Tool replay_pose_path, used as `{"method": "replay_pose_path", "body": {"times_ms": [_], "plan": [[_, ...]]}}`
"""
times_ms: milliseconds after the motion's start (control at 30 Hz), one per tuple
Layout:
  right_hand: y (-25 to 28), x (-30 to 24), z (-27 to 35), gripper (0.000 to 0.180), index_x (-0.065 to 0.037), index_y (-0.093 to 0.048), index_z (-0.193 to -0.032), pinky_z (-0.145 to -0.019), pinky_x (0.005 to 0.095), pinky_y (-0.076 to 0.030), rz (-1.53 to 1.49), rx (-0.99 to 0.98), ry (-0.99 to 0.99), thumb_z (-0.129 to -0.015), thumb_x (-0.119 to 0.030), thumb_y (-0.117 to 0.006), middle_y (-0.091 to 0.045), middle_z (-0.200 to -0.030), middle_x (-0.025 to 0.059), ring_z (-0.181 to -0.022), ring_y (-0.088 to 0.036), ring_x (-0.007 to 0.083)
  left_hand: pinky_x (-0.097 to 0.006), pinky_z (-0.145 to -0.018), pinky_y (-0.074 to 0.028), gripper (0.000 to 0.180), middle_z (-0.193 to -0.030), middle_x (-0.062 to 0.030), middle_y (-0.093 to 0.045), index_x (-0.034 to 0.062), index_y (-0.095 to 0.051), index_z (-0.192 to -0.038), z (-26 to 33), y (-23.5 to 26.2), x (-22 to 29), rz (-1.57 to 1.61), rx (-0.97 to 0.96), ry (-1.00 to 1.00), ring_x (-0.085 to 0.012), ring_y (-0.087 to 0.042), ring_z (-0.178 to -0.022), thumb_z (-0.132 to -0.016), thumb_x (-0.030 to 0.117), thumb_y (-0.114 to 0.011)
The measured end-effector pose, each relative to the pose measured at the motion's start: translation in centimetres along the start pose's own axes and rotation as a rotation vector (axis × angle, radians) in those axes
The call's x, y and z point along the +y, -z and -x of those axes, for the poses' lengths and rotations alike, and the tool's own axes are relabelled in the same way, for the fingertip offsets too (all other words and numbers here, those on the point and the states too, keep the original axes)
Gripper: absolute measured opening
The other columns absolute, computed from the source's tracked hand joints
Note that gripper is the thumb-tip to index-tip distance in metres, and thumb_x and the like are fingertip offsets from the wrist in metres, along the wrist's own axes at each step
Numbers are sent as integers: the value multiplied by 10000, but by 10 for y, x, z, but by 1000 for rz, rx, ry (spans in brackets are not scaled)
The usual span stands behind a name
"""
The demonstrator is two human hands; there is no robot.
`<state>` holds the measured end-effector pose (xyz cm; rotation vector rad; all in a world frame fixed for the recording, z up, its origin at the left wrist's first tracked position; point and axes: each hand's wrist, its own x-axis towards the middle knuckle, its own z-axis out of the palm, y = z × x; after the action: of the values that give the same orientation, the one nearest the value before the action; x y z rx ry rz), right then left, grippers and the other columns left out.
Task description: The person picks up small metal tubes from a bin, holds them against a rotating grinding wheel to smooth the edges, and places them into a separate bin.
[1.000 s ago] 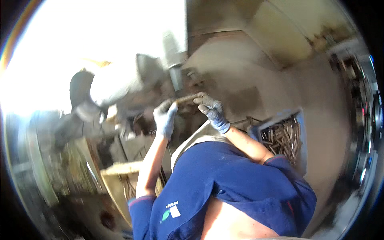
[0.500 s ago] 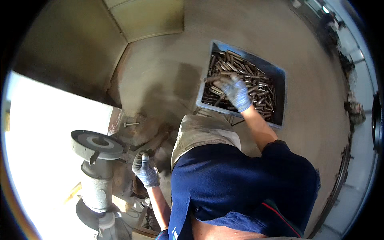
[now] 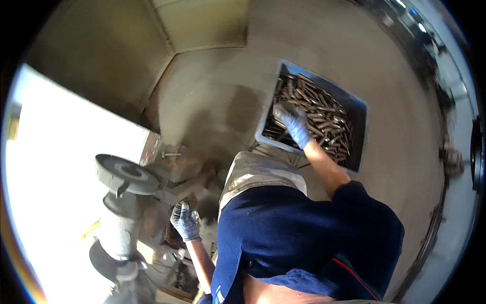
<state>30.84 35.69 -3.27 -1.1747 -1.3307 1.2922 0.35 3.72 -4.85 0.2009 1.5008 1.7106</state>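
head view: gloved right hand (image 3: 293, 124) closes its grip on short brown metal rods (image 3: 324, 119) in the grey crate (image 3: 360, 106); stiff, heavy-looking, best grabbed mid-length. gloved left hand (image 3: 185, 221) curls beside the grey grinder (image 3: 121, 202), its hold unclear.

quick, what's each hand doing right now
Left hand: gloved, fingers curled, beside the grey machine; whether it holds anything cannot be told.
Right hand: gloved, down in the crate on the metal rods; grip unclear.

Dusty concrete floor (image 3: 354, 55), olive wall panels (image 3: 202, 23), glaring daylight at left
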Motion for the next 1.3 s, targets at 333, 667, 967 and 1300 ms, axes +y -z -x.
{"method": "replay_pose_path", "body": {"times_ms": [333, 667, 967, 1300], "plan": [[-132, -3, 96, 248, 15, -658, -963, -694, 283, -490, 176, -874, -268, -838, -197, -630, -656, -834, 84, -720, -604, 155, -236, -588, -490, 303, -842, -67, -643, -18, -608, -1084, 124, 98, -40, 1, 694, -234, -111, -599, -679, -850, 175, -629], [-168, 40, 70, 310, 74, -632, -975, -664, 298, -539, 387, -1255, -238, -848, -209, -636, -643, -869, 133, -732, -627, 189, -263, -780, -485, 312, -940, -71, -658, -32, -619, -1076, 361, 192, -241, -106, 1550, 37, -145, -600, -833, -769, 17, -653], [-187, 32, 94, 286, 77, -636, -959, -642, 284, -531, 439, -1372, -157, -831, -178, -652, -643, -837, 115, -715, -614, 173, -327, -767, -488, 286, -906, -190, -663, 22, -668, -958, 308, 247, -227, -418, 1461, 254, -259, -655, -850, -733, 197, -679], [-162, 34, 75, 342, 70, -651, -952, -646, 284, -534, 561, -1278, -180, -777, -217, -717, -656, -845, 108, -716, -631, 171, -383, -830, -481, 367, -1002, -199, -645, 29, -652, -1010, 264, 274, -264, -388, 1414, 687, -342, -609, -976, -711, 235, -714]]}}
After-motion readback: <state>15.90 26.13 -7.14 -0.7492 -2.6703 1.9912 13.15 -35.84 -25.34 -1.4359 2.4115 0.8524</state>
